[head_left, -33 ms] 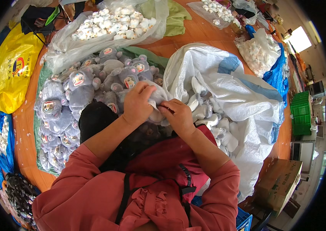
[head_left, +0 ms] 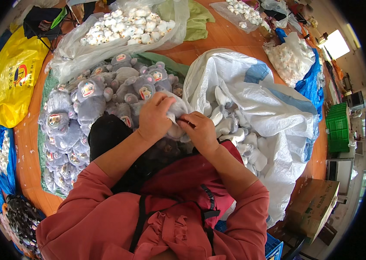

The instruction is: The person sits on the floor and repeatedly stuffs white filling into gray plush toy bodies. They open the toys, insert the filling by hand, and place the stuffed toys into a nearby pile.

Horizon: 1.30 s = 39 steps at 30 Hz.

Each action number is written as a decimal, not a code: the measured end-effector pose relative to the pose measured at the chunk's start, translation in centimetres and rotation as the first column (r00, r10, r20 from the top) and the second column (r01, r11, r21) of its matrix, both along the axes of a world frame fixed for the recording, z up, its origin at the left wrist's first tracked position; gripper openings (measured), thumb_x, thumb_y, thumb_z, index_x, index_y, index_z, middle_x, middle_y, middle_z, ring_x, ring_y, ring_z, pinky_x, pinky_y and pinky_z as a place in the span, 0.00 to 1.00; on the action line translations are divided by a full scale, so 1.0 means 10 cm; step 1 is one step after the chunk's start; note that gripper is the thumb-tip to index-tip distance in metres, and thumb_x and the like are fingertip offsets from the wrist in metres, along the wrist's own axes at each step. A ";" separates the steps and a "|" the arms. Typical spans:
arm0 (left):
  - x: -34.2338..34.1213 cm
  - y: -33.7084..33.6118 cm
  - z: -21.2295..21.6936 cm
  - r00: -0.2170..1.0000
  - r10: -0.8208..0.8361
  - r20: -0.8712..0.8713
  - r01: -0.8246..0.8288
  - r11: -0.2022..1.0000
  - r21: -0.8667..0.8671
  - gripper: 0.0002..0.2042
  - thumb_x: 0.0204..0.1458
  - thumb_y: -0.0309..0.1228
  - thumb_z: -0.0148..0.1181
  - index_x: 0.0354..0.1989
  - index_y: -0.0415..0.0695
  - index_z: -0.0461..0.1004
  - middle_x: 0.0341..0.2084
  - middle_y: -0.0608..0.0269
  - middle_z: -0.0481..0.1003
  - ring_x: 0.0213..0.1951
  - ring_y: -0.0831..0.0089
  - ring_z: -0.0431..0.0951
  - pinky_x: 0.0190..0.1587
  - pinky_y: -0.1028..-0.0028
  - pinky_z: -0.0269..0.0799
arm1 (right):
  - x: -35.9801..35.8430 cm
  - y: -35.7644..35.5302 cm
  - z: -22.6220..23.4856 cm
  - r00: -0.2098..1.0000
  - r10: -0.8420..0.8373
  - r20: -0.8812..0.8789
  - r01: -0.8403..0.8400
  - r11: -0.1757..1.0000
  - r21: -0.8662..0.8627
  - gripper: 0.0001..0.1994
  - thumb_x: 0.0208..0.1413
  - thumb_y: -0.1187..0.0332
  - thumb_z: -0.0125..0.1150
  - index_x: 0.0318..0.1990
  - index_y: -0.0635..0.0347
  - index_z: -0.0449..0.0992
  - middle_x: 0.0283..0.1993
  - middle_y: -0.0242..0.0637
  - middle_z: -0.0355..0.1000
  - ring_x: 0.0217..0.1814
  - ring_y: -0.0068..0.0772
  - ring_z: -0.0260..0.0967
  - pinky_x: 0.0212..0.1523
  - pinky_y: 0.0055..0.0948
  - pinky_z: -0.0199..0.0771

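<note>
In front of my body, my left hand [head_left: 154,118] is closed on a pale grey and white plush piece [head_left: 180,105], pinching its upper left side. The bent fingers of my right hand [head_left: 201,132] grip the same piece at its lower right edge. Both hands meet close together there, and the fingers hide part of the fabric. Beyond and left of them lies a heap of grey plush toys [head_left: 90,89] with printed faces. To the right, a white woven sack [head_left: 293,113] lies open with several grey and white plush pieces [head_left: 237,124] in it.
Clear plastic with small white stuffed pieces [head_left: 126,27] lies at the far side. A yellow bag [head_left: 16,73] is at the left. On the right are a green crate [head_left: 338,125], a cardboard box [head_left: 315,206] and a filled plastic bag [head_left: 290,58]. Dark cloth and a red apron [head_left: 187,175] cover my lap.
</note>
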<state>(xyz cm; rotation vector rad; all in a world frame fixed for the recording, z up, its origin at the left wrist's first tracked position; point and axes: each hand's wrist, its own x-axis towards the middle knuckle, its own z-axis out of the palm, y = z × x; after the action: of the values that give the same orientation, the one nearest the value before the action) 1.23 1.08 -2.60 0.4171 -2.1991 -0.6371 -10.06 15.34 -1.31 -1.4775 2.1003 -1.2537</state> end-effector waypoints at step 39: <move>0.03 -0.01 0.07 0.954 -0.299 0.009 0.297 0.951 0.087 0.13 0.43 0.28 0.70 0.36 0.43 0.75 0.39 0.59 0.72 0.41 0.57 0.75 0.42 0.64 0.72 | -0.15 0.08 0.01 0.994 -0.103 -0.035 0.097 0.986 -0.133 0.09 0.52 0.78 0.59 0.35 0.61 0.64 0.27 0.41 0.65 0.26 0.43 0.67 0.29 0.37 0.69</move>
<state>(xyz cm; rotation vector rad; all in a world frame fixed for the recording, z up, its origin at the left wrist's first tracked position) 1.49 0.95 -1.86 0.1333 -2.2822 -0.8945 -11.52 16.10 -1.22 -1.4798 2.1810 -1.4350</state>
